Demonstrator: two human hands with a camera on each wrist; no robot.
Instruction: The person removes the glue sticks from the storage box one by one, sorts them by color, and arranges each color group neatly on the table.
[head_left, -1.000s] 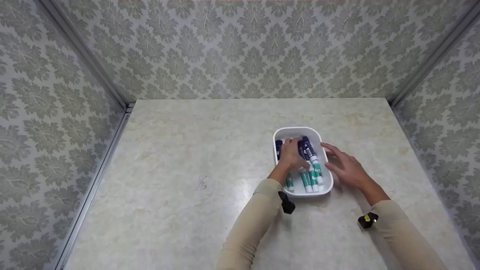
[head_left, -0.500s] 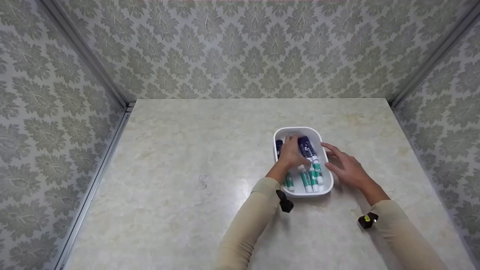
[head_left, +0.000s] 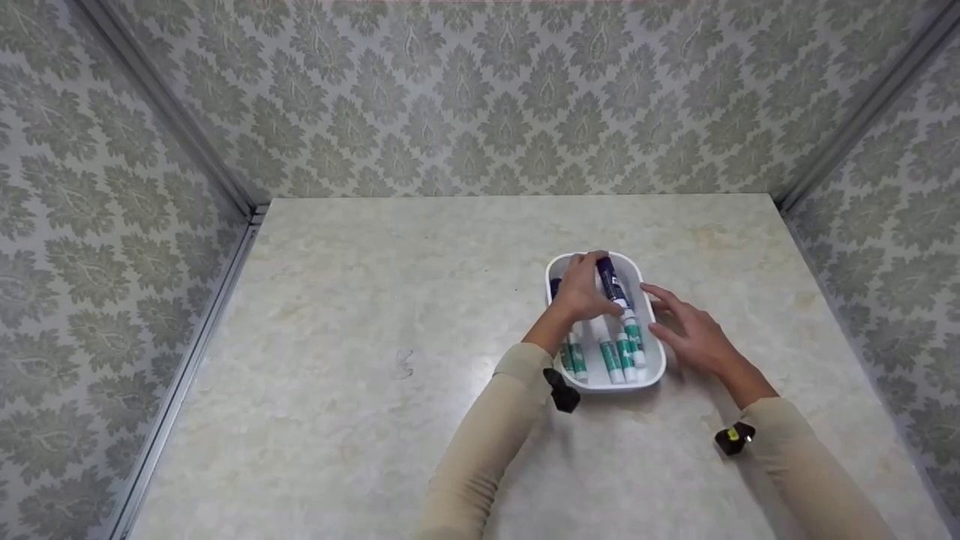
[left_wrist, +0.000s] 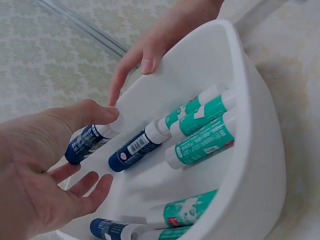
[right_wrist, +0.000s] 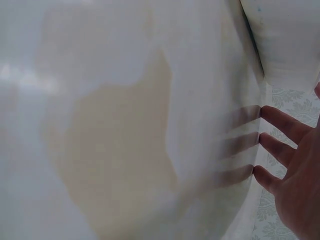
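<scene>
A white tray point(head_left: 654, 373) on the marble table holds several markers with dark blue caps and green-and-white barrels point(head_left: 613, 361). My left hand point(head_left: 590, 283) reaches into the tray and pinches one blue-capped marker point(head_left: 610, 280) between thumb and fingers, its cap end raised near the far rim. In the left wrist view the left hand point(left_wrist: 75, 165) holds that marker point(left_wrist: 85, 143) while the other markers point(left_wrist: 202, 142) lie on the tray floor. My right hand point(head_left: 686, 330) stays open, fingers straight against the tray's right wall point(right_wrist: 150, 125). Its fingertips point(left_wrist: 146, 62) touch the tray rim point(left_wrist: 260, 125).
The tray sits right of centre on a pale marble table point(head_left: 375, 300). Patterned walls point(head_left: 480, 97) close in the back and both sides, with a metal rail point(head_left: 195, 330) along the left edge. Black wrist cameras point(head_left: 561, 391) hang at both sleeves.
My left hand has lifted the blue-capped marker and moved slightly toward the tray's far rim. The right hand has stayed against the tray's side.
</scene>
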